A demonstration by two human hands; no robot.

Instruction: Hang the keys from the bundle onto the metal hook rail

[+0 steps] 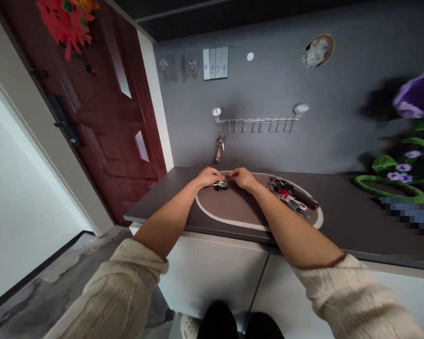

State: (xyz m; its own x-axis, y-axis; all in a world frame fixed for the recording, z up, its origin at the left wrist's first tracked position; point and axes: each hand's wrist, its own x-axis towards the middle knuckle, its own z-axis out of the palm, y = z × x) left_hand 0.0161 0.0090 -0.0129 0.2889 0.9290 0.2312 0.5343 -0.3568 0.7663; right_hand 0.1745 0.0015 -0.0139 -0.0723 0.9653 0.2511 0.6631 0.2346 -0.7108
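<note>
While curled down at the far-left edge of a cream-rimmed oval mat (233,223), left hand (209,177) closed over a small metal key bunch (219,185), keys partly hidden under the fingers. Right hand (243,179) just beside it, fingertips (231,174) pinched together toward the same bunch; anything between them too small to tell. Hands nearly touching. On the mat's right end, a larger key bunch (286,194) with a red tag, a pink key cover and a brown leather fob (308,201), well apart from both hands. Mat on a dark brown countertop (339,216), above white cabinet doors (212,275). Past the countertop's back edge, on the grey wall: chrome hook rail (254,120), with a single key on a brown fob (219,149) hanging at its left end. Higher up: two adhesive hooks (163,65), four-switch panel (215,62), round ornament (318,50). Left of the wall, dark red wooden door (106,117) with black lock handle (65,125).
</note>
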